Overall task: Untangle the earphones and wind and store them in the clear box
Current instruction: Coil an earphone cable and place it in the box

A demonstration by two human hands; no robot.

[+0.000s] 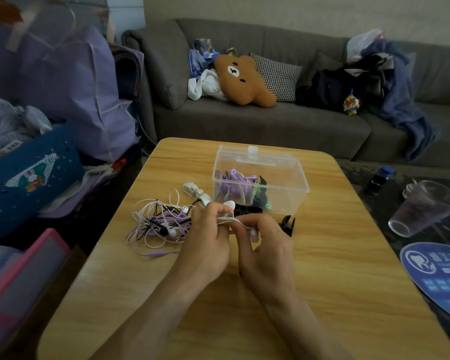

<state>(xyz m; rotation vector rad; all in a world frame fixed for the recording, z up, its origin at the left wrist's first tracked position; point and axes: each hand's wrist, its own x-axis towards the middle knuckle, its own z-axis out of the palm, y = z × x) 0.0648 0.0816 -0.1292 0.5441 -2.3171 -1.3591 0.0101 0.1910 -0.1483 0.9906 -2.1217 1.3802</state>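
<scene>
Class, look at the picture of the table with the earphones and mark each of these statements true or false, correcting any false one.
1. Both hands, left and right, hold a white winder between them. True.
2. The clear box is empty. False: purple, green and black wound items lie inside.
3. A tangled pile of earphones lies to the left of the hands. True.
4. The table is glass. False: it is wood-patterned.
5. A brown bear cushion lies on the sofa. True.

Tangled earphones (157, 223) crowd table (348, 255) beside clear box (260, 183).
</scene>
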